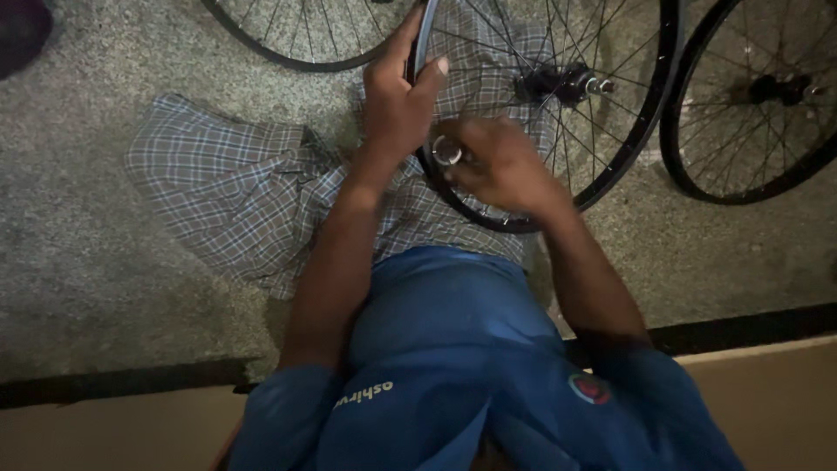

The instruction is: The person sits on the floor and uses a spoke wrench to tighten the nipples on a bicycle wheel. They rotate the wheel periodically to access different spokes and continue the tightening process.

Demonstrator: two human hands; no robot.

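I sit on the floor with a black spoked bicycle wheel [645, 113] standing in front of my lap. My left hand [397, 100] grips its rim on the left side, thumb and fingers wrapped over the edge. My right hand [497, 166] is at the lower rim, fingers closed on a small round silver tool [446, 151] pressed against the rim. The wheel's hub [558, 85] with its axle end shows among the spokes. My legs in checked cloth [227, 187] lie under the wheel.
Another black wheel [750, 131] stands at the right, and a third wheel's rim [296, 48] shows at the top left. The floor [78, 253] is grey speckled stone. A dark strip and a tan surface [767, 392] run behind me.
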